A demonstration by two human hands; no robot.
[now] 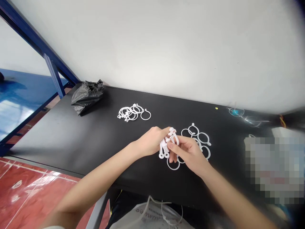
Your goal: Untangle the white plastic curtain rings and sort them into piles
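Note:
Several white plastic curtain rings [164,147], each with a small eyelet, are bunched together between my hands above the black table. My left hand [152,140] is closed around the bunch from the left side. From the right, my right hand [190,152] pinches at the same rings with thumb and fingers; exactly which ring it grips is partly hidden. Beneath and beyond my right hand lies a loose spread of more white rings [203,138], some overlapping. Farther back to the left sits another pile of white rings [128,113].
A crumpled black plastic bag [88,95] lies at the table's back left. Clear plastic loops with a blue mark [235,111] lie at the back right, near a blurred pale bag [274,168]. A white bag [152,216] hangs below the front edge. A blue metal frame [43,47] rises at left.

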